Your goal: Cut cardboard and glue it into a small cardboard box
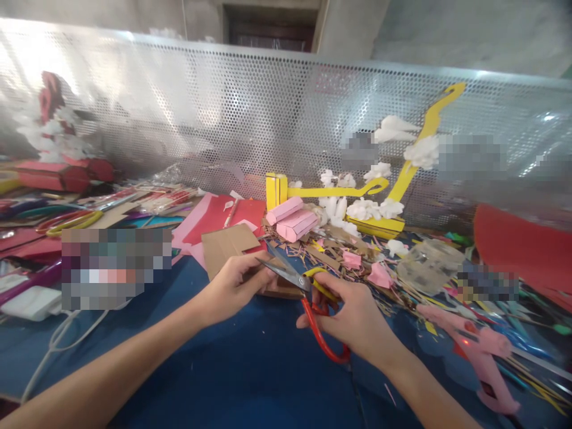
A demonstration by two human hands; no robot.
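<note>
My right hand [355, 319] is closed round the red and yellow handles of a pair of scissors [313, 301], whose metal blades point left. My left hand [235, 283] pinches a piece of brown cardboard [227, 244] at its near edge, right where the blades meet it. Both hands hover over a blue tabletop [232, 369].
A pink glue gun [480, 351] lies at the right. Paper scraps [357, 259], pink folded boxes [292, 220], a yellow and white cotton model [379, 196] and red sheets [227, 214] crowd the back. A perforated metal screen [250, 113] closes the far side. White cables [58, 339] lie left.
</note>
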